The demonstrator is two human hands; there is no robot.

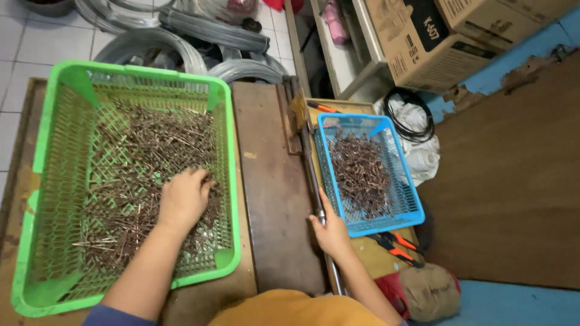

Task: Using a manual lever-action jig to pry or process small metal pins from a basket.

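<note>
A green basket (42, 151) on the bench holds a spread of thin metal pins (151, 145). The left hand (183, 198) lies palm-down on the pins near the basket's right wall, fingers curled into them. The right hand (329, 232) grips a metal lever (309, 166), just beside a blue basket (386, 223).
</note>
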